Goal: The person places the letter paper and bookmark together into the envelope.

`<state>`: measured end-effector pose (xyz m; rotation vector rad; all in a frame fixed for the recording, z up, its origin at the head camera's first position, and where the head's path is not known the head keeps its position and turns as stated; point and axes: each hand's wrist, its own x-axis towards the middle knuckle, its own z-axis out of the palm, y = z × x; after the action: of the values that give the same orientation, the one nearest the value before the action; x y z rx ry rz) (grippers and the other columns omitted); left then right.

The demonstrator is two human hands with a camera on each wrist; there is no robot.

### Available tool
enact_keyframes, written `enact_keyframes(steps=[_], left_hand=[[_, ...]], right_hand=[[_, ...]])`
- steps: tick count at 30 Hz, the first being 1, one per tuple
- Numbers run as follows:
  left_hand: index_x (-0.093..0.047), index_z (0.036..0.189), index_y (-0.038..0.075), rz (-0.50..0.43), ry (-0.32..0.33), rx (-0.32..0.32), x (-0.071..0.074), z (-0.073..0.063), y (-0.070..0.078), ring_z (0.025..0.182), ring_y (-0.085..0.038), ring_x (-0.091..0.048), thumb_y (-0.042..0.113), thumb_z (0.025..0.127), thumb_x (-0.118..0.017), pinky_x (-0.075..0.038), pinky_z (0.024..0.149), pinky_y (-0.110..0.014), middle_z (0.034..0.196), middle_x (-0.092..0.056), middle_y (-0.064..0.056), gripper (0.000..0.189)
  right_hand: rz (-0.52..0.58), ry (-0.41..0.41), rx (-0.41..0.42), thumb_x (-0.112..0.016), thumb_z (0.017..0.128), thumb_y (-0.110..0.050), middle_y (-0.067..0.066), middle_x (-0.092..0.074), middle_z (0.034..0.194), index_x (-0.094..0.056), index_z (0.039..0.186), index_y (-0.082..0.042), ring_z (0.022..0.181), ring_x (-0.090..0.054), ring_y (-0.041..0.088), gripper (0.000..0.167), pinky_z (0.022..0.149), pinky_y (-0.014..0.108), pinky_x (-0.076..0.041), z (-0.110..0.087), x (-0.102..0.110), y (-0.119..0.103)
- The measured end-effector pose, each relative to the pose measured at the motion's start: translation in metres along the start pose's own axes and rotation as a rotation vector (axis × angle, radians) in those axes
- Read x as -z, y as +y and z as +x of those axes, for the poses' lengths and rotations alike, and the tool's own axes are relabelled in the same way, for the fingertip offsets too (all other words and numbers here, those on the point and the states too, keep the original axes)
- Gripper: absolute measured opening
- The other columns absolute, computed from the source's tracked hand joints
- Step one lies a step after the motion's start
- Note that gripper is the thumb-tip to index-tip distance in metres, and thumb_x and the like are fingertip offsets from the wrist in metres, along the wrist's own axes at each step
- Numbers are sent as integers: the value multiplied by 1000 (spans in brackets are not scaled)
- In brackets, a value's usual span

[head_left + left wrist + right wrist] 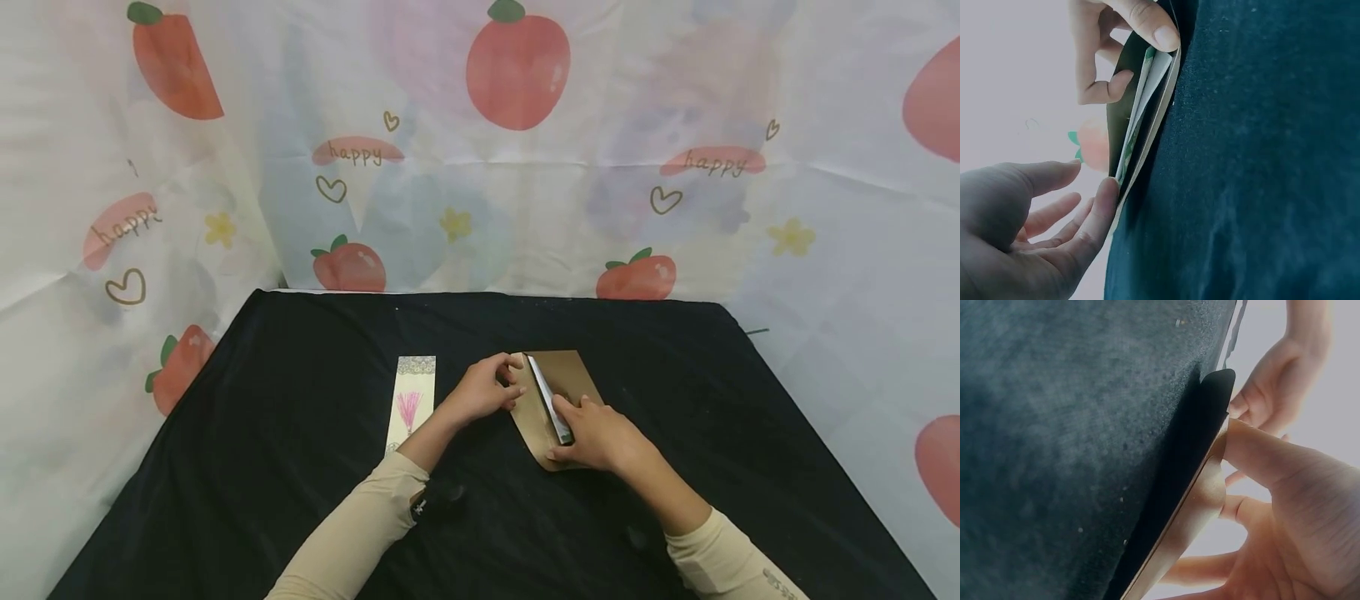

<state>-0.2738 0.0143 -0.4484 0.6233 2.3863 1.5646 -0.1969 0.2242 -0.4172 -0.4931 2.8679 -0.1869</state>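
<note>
A brown paper envelope point(564, 367) lies on the black cloth with its mouth gaping. White papers with green print point(1140, 106) stand inside the mouth, partly hidden by the envelope's sides. At the near end, my right hand point(598, 435) holds the envelope's edge, thumb on one side and fingers on the other. My left hand point(483, 390) is at the far left end of the mouth. One of its fingertips touches the edge there, while its thumb stays apart in the left wrist view.
Left of the envelope lies a long cream card point(417, 379) with a pink tassel point(408, 408) on it; my left forearm covers its near end. Black cloth point(315, 400) covers the table. A printed curtain point(525, 208) hangs behind it and along its sides.
</note>
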Motion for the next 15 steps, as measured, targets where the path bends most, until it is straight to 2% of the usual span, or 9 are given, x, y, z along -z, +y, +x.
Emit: enact_keyframes(steps=[3,7,15], left_hand=[[-60,134,-2,2,-14,-16,6,-4,1,69,-18,-71,5,97,-73,-60,65,-33,101,-64,-8,39],[-60,133,-4,-11,9,-28,15,-8,1,70,-21,-72,3,98,-72,-62,68,-40,99,-64,-9,38],[-61,132,-3,13,3,12,31,-20,-9,70,-19,-72,5,98,-72,-62,68,-37,99,-65,-8,37]], right_hand=[[3,4,-5,-84,85,-48,20,-57,103,-52,132,-9,86,-63,40,69,72,55,-53,-1,0,0],[1,14,-2,-85,84,-48,18,-56,100,-52,129,-10,83,-62,38,68,71,54,-52,0,1,-1],[18,17,-3,-85,83,-48,16,-54,98,-53,126,-11,80,-61,35,65,69,52,-52,-2,0,-2]])
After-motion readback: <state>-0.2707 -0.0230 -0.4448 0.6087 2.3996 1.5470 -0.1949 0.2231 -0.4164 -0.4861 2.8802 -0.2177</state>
